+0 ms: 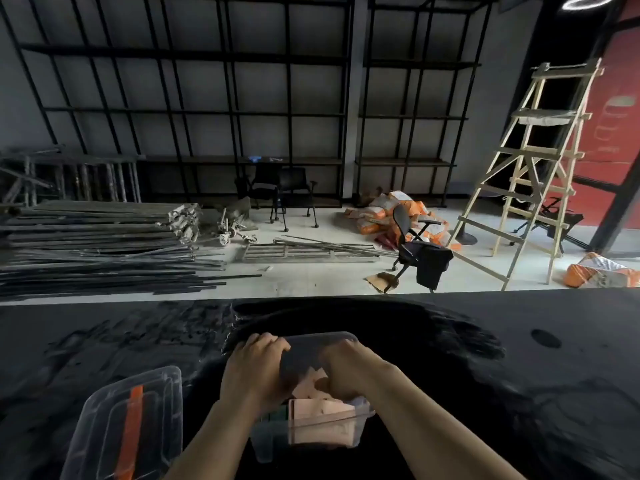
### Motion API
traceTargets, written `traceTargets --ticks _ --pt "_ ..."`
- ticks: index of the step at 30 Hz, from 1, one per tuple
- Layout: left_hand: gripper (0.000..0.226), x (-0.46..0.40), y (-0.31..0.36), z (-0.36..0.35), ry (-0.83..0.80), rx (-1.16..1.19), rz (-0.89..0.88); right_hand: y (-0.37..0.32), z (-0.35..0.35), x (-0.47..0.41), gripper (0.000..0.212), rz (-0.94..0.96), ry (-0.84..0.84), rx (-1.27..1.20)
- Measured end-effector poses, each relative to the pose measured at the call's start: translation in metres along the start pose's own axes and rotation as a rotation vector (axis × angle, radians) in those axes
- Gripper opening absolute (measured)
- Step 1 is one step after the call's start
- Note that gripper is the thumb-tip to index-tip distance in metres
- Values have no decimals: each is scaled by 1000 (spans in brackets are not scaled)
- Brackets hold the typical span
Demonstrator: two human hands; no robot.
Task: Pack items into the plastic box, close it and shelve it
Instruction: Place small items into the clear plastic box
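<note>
A clear plastic box [360, 415] stands on the black table in front of me, near its front edge. Pale orange paper items [322, 410] lie inside it, with something dark green beside them. My left hand [256, 368] rests on the box's left rim, fingers curled over the far side. My right hand [346, 368] reaches down into the box and presses on the orange items; its fingers are hidden inside. The clear lid [128, 424], with an orange handle strip, lies flat on the table to the left of the box.
The glossy black table [485, 375] reaches to the far edge. Beyond it, the floor holds stacked metal bars [97, 247], office chairs [415, 251], orange sacks [398, 213] and a wooden ladder [533, 174]. Black shelving [235, 109] lines the back wall.
</note>
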State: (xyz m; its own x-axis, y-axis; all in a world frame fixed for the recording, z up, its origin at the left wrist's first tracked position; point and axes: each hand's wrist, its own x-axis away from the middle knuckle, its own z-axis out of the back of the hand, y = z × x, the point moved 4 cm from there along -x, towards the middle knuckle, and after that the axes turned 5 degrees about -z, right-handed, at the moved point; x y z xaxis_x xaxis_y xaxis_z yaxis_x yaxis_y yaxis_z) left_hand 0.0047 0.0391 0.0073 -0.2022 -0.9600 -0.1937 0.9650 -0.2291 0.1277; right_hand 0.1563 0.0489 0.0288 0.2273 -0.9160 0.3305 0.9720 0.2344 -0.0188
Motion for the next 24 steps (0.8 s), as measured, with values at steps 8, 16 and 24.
traceTargets --ticks 8,16,24 --pt "55 -4 -1 -25 -292 37 6 0 -28 -15 58 -37 -180 -81" --pt "54 -13 1 -52 -400 -60 -23 -8 -53 -45 67 -74 -354 -163" --pt "58 -19 0 -52 -419 186 42 -3 -45 -52 42 -8 -186 -104"
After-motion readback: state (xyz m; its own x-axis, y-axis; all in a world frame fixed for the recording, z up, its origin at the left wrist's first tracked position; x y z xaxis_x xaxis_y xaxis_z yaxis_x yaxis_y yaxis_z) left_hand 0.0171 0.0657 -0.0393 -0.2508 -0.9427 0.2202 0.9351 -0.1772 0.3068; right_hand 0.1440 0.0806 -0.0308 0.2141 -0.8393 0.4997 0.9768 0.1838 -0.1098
